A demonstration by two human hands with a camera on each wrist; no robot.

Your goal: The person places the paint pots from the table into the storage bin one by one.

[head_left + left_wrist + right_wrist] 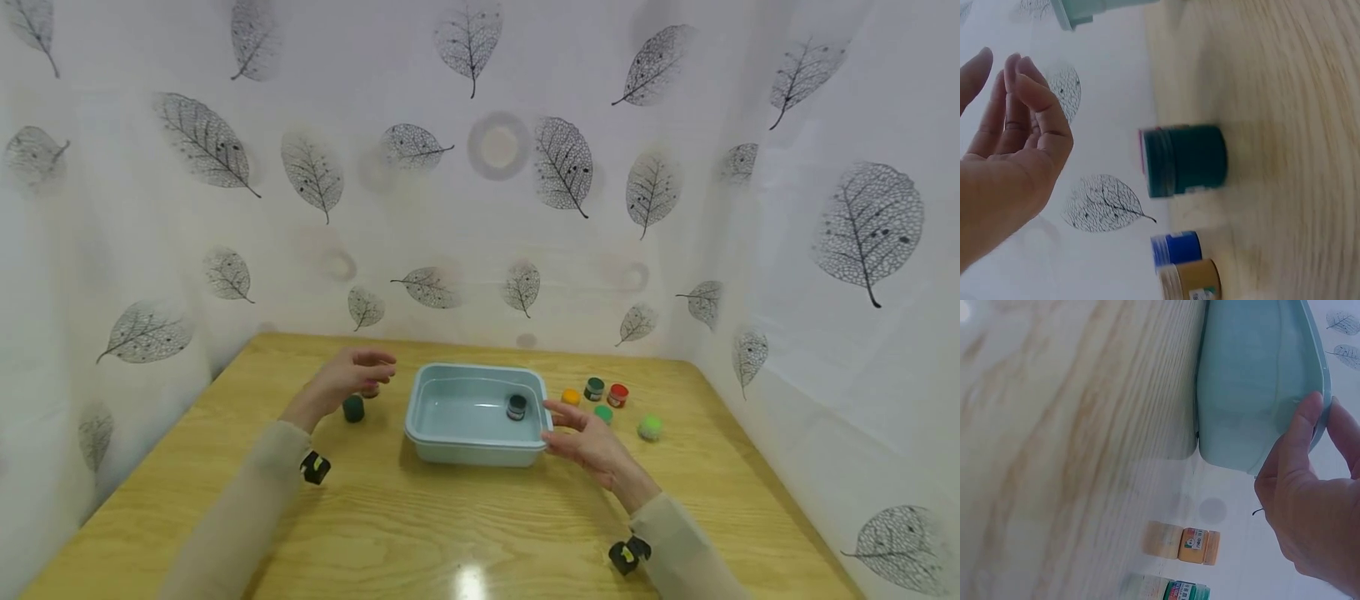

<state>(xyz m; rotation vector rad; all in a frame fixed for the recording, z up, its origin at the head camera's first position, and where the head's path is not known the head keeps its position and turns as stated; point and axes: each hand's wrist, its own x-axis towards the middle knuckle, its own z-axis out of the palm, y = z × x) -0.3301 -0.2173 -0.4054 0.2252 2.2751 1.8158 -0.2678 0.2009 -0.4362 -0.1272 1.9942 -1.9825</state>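
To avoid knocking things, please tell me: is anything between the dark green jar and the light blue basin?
Nothing visible stands on the table between the dark green lidded jar and the light blue basin; only its raised rim would probably need clearing. A reddish jar, partly hidden by the left hand, sits just behind.

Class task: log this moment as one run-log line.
left hand: empty, near green jar | right hand: pinches rim of tub | in tub: dark jar

White glare on the table (375,533)
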